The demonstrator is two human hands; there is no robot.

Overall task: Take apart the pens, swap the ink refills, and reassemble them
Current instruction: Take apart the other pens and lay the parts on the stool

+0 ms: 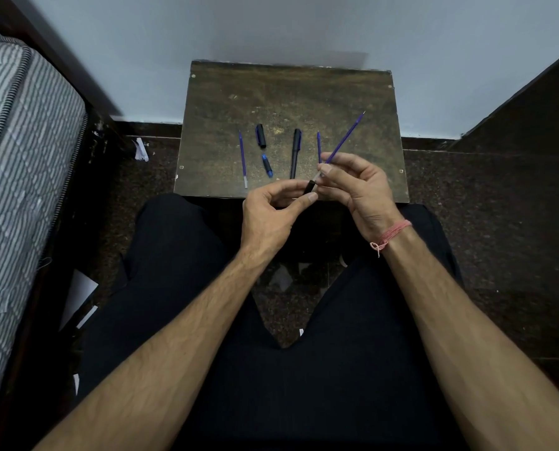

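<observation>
- Wooden, scuffed and dark, the small table (336, 92) in front of our knees carries the loose parts, with a striped mattress (18, 157) off to our left.
- Our left hand (268, 216) is curled round a short black pen barrel (310, 186), thumb and forefinger clamped on it near its open end, just over the table's near edge.
- Our right hand (359, 190) pinches a long purple refill (345, 139) near its lower end, fingers closed on it; the tip points up and away to the right, and the lower end sits at the mouth of the barrel. We cannot tell whether it is already inside.
- On the table lie a capped black pen (295, 154), a black cap (260, 135), a small blue piece (267, 166), a second refill (243, 159) at the far left, and a third refill (319, 146) partly hidden behind our right fingers.
- We judge the refill to be very light, thin and bendy: gripped far from the end it would bow instead of sliding in, so holding it close to the barrel mouth is the sound choice.
- The barrel looks stiff, smooth plastic, a bit slippery; a firm pinch near the opening keeps it lined up.
- The fine writing tip is the fragile bit, so we would keep our fingers off it.
</observation>
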